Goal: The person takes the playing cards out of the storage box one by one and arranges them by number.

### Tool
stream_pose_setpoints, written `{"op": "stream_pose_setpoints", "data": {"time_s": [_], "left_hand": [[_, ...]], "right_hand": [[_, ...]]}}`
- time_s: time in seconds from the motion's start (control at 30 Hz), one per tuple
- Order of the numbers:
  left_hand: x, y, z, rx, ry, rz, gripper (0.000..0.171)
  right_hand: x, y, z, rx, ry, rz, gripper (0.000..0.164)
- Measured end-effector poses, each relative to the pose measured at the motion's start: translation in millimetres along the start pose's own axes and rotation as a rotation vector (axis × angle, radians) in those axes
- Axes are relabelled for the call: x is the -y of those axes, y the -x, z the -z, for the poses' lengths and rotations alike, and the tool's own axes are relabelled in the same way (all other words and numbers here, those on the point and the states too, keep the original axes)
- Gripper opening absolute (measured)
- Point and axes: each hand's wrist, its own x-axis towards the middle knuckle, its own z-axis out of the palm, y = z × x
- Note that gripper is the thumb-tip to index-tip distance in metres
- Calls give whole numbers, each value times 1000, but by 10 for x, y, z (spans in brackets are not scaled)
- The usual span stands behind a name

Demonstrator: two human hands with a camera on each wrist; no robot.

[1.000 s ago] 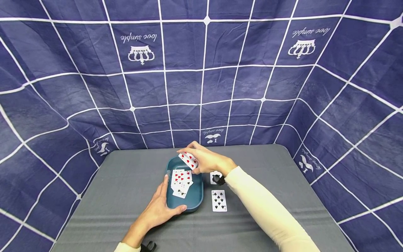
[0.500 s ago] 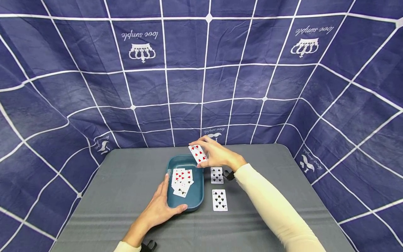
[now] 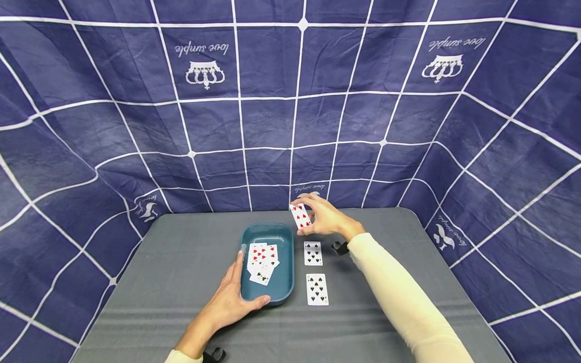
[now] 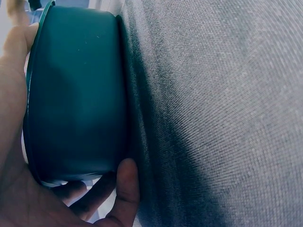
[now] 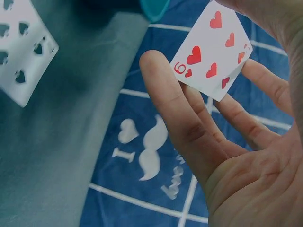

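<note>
My right hand [image 3: 329, 218] pinches a six of hearts [image 5: 213, 56] between thumb and fingers. It holds the card tilted above the table's far side, just right of the teal tray [image 3: 284, 272]. My left hand [image 3: 228, 298] grips that tray at its near left corner. In the left wrist view the thumb lies at the rim and the fingers bend round the tray wall [image 4: 78, 94]. Inside the tray is an overlapping pile of playing cards [image 3: 262, 256], hearts and a black suit showing. Two spade cards lie face up right of the tray: the farther card [image 3: 313, 253] and the nearer card [image 3: 317, 290].
A grey cloth [image 3: 386, 282] covers the table. Behind it and at both sides hangs a blue curtain [image 3: 268, 123] with white grid lines. A black strap [image 3: 339, 247] is on the right wrist.
My right hand has carried the six of hearts from over the tray to the right, past its rim, uncovering the farther spade card. The left hand stays at the tray.
</note>
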Motion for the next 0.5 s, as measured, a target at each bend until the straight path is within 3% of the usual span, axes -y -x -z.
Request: {"op": "stream_pose_setpoints", "data": {"time_s": [0.5], "left_hand": [[18,2,-5,6,2,3,153]], "right_hand": [[-392,-23,-195,-64,89,-174,86]]}}
